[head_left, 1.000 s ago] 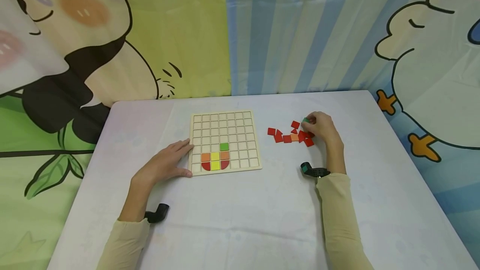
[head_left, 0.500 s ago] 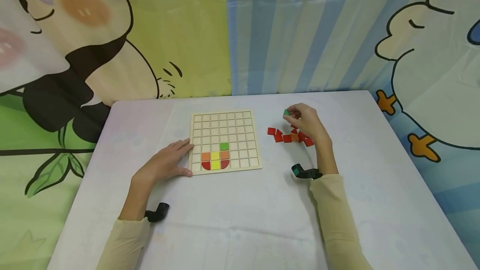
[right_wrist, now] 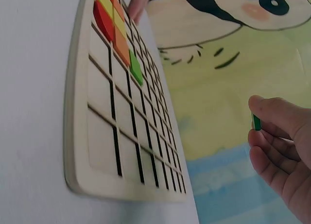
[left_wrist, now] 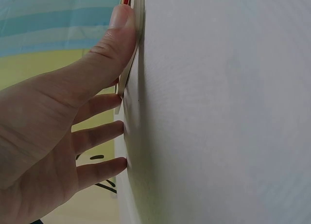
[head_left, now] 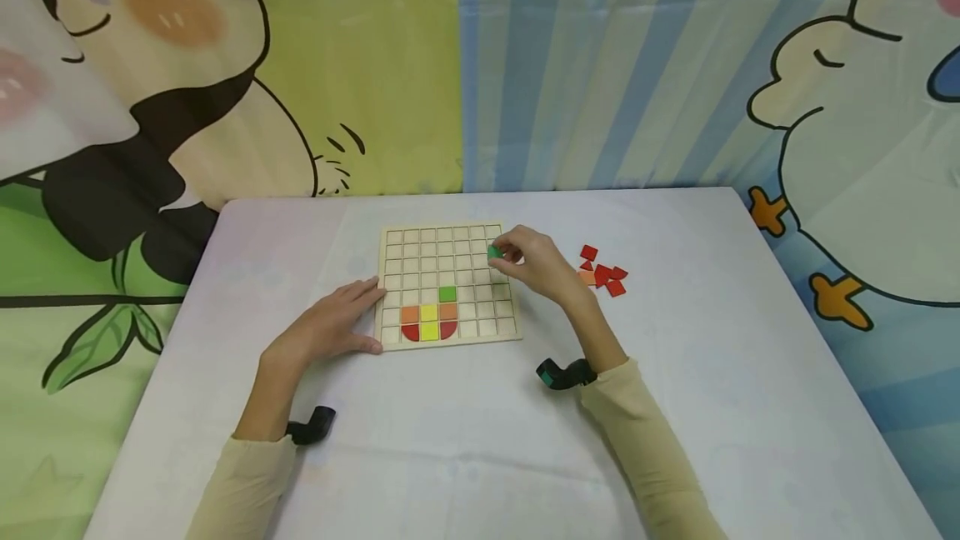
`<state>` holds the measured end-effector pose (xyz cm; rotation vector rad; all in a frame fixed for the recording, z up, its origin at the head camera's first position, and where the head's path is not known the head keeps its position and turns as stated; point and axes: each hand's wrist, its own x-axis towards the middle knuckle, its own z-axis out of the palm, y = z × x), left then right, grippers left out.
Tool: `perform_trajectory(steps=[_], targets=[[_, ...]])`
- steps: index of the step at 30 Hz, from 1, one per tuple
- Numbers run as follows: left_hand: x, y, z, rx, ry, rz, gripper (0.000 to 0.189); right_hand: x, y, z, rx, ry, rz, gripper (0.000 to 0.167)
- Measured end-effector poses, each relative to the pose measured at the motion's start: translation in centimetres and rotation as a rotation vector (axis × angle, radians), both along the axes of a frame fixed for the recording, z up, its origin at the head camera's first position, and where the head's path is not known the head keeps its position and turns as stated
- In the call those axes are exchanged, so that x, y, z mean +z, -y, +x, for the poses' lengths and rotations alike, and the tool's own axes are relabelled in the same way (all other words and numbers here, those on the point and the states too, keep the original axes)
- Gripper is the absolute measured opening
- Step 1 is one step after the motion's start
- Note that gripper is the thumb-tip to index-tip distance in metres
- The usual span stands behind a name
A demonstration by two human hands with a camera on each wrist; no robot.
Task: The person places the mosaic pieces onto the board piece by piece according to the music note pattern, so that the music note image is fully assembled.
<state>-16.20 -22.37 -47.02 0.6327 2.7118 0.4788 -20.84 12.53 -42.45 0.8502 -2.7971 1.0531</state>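
Observation:
A wooden grid board (head_left: 480, 327) lies on the table, several of its cells filled: two red rounded-corner tiles, two yellow squares (head_left: 428, 322), two orange squares and one green square (head_left: 447, 294). My left hand (head_left: 322, 327) rests at the board's left edge, thumb and fingertips against it with fingers fairly straight. In the right wrist view a small green tile (right_wrist: 256, 122) is pinched between the thumb and fingers of my right hand (head_left: 534, 261). That hand is raised over the board's upper right part, clear of its surface.
Several loose red tiles (head_left: 615, 287) and an orange tile (head_left: 587, 277) lie right of the board, partly behind my right hand and wrist. A white cloth covers the table (head_left: 450, 440). A printed curtain (head_left: 600, 65) hangs behind it.
My right hand has carried the green tile leftward from the loose pile to over the board. My left hand has stayed at the board's left edge.

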Motion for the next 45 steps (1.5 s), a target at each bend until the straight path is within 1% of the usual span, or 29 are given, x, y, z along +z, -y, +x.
perform_trajectory(steps=[4, 9, 12, 15, 18, 20, 23, 26, 28, 31, 34, 39, 45], targets=[[-0.1, 0.0, 0.1, 0.000, -0.003, 0.001, 0.096, -0.3, 3.5, 0.7, 0.064, 0.038, 0.045, 0.028], [-0.1, 0.0, 0.2, -0.006, -0.006, 0.012, 0.095, -1.0, 7.6, 1.1, 0.105, 0.105, 0.148, 0.026], [-0.2, 0.0, 0.2, -0.014, -0.015, 0.014, 0.094, -1.6, 9.3, 1.1, 0.123, 0.132, 0.210, 0.026], [-0.2, 0.0, 0.1, -0.018, -0.026, 0.022, 0.094, -2.5, 10.4, 0.9, 0.117, 0.157, 0.268, 0.023], [-0.3, -0.1, 0.2, -0.016, -0.019, 0.036, 0.094, -3.5, 10.8, 0.6, 0.105, 0.178, 0.314, 0.019], [-0.3, -0.1, 0.3, -0.016, -0.014, 0.036, 0.095, -3.9, 10.9, 0.5, 0.103, 0.184, 0.335, 0.017], [-0.3, -0.1, 0.3, -0.013, -0.010, 0.028, 0.095, -4.1, 10.8, 0.5, 0.095, 0.177, 0.352, 0.018], [-0.4, -0.1, 0.1, -0.018, -0.019, 0.019, 0.095, -3.8, 10.8, 0.5, 0.086, 0.150, 0.373, 0.020], [-0.4, -0.1, 0.1, -0.015, -0.018, 0.016, 0.095, -3.7, 10.8, 0.4, 0.114, 0.112, 0.379, 0.023], [-0.3, -0.1, 0.1, -0.011, -0.011, 0.021, 0.095, -3.9, 10.9, 0.1, 0.188, 0.062, 0.381, 0.027], [-0.3, 0.0, 0.1, -0.013, -0.013, 0.024, 0.095, -4.2, 11.1, -0.1, 0.247, 0.020, 0.392, 0.025], [-0.3, -0.1, 0.1, -0.015, -0.021, 0.018, 0.095, -4.2, 11.2, -0.4, 0.261, 0.001, 0.413, 0.022], [-0.1, -0.1, 0.3, -0.009, -0.028, 0.021, 0.095, -4.2, 11.3, -0.5, 0.264, 0.001, 0.400, 0.020]])
